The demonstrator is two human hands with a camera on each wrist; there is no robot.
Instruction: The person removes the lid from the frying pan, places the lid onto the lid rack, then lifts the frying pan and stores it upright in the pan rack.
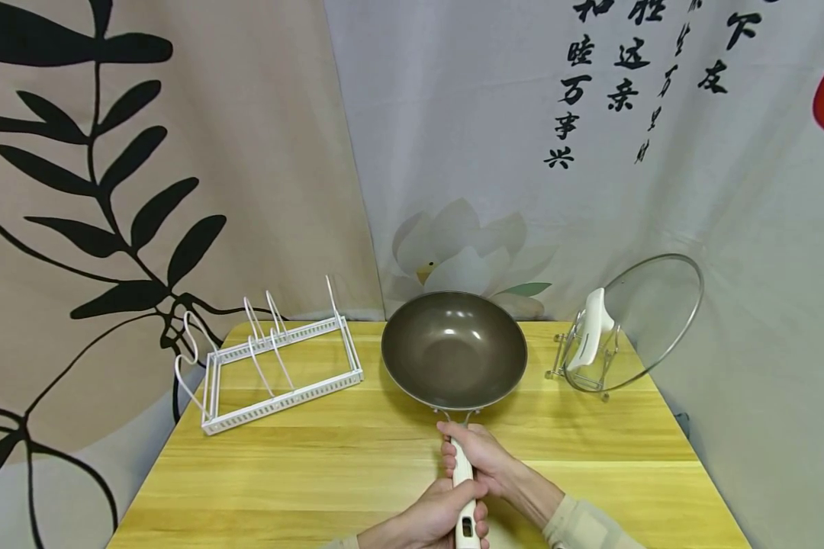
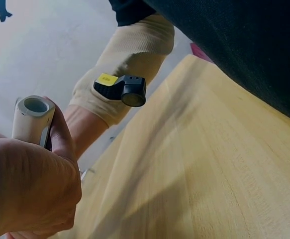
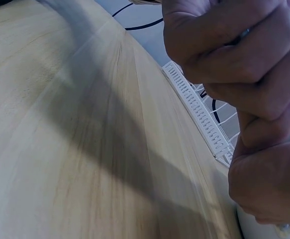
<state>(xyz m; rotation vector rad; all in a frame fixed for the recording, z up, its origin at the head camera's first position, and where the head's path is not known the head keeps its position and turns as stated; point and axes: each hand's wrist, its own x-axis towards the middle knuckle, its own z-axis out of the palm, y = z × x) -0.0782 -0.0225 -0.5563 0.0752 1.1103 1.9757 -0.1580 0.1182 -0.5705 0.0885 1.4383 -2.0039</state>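
Observation:
A deep brown frying pan [image 1: 454, 351] with a white handle [image 1: 464, 467] is at the middle of the head view, its bowl towards the back wall. My left hand [image 1: 442, 511] grips the handle near its end. Farther up, close to the pan's bowl, my right hand [image 1: 479, 455] grips the same handle. In the left wrist view the handle's hollow end [image 2: 34, 107] sticks out above the left hand [image 2: 33, 184]. Curled fingers of both hands fill the upper right of the right wrist view, the right hand [image 3: 271, 174] lower down.
A white metal rack [image 1: 281, 400] with upright wire dividers stands on the left of the wooden table [image 1: 302, 473]. On the right, a glass lid [image 1: 659, 320] with a white knob leans on a small wire stand [image 1: 555, 366]. A printed cloth [image 1: 453, 137] hangs behind the table.

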